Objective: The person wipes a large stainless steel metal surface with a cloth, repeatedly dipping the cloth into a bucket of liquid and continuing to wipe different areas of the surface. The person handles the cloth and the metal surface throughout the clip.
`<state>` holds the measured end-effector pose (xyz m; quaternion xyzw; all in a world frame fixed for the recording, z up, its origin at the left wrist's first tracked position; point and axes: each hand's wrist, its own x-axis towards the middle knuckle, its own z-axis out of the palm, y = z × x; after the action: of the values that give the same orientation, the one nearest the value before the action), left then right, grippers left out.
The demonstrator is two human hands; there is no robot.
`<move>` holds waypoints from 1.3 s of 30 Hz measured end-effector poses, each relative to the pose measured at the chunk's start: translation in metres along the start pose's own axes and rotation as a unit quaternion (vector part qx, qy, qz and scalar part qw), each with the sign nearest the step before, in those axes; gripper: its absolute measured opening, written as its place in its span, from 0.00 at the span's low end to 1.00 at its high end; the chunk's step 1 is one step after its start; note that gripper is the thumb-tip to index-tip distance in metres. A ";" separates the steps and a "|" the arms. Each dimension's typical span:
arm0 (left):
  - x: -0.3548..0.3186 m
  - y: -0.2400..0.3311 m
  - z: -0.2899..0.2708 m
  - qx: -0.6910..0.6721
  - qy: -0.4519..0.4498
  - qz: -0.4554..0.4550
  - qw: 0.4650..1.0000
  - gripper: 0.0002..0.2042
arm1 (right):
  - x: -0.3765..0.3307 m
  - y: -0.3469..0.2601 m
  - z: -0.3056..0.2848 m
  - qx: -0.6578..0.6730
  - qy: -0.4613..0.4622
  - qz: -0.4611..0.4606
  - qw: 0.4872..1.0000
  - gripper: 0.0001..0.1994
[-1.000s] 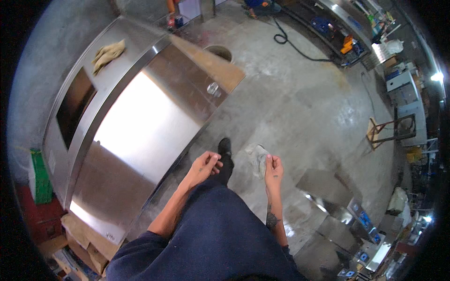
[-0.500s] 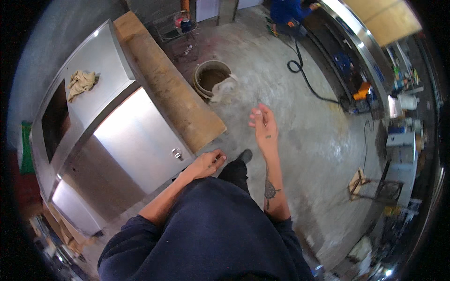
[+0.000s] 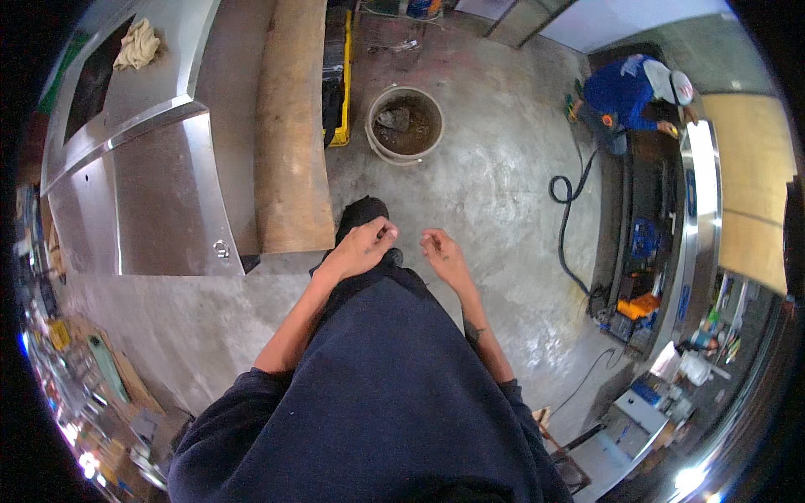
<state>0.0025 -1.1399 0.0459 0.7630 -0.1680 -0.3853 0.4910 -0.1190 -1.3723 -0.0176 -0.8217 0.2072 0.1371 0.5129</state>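
Note:
My left hand (image 3: 366,246) hangs before my body with its fingers curled in, above my dark trouser leg and shoe. To its right, my right hand (image 3: 445,255) is over the concrete floor, its fingers also bent inward. Nothing shows in either hand, and they do not touch each other. Ahead of them stands a round, pale bucket (image 3: 394,158) with murky brown water. A wet grey lump (image 3: 394,118), perhaps a rag, lies in it. A crumpled beige cloth (image 3: 137,44) rests on the large stainless steel unit (image 3: 163,197) at left.
A long wooden board (image 3: 293,134) runs beside the steel unit, with a yellow crate (image 3: 345,126) past it. At far right a person in blue (image 3: 620,92) bends over a long metal workpiece. A dark hose (image 3: 560,239) snakes across the floor. Cluttered benches line both sides.
The view has turned left and moved forward past the steel unit. My right hand has drawn back and curled. The pale cloth at the bucket's rim is gone; a grey lump shows inside.

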 end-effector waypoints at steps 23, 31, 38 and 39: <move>0.341 -0.210 0.026 0.102 0.323 -0.197 0.920 0.17 | 0.601 0.212 0.055 -0.300 -0.140 0.002 0.944 0.17; 0.390 -0.210 0.008 0.063 0.349 -0.247 0.902 0.22 | 0.709 0.340 0.135 -0.502 -0.226 -0.214 0.807 0.39; 0.395 -0.200 0.007 0.057 0.349 -0.277 0.893 0.21 | 0.683 0.400 0.172 -0.485 -0.280 -0.147 0.816 0.38; 0.396 -0.199 0.010 0.058 0.350 -0.275 0.894 0.21 | 0.678 0.409 0.174 -0.461 -0.283 -0.121 0.833 0.38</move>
<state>0.2267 -1.3048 -0.2989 0.8913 0.2095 -0.2026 0.3474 0.2759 -1.5097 -0.7124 -0.9065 -0.1350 0.3804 0.1236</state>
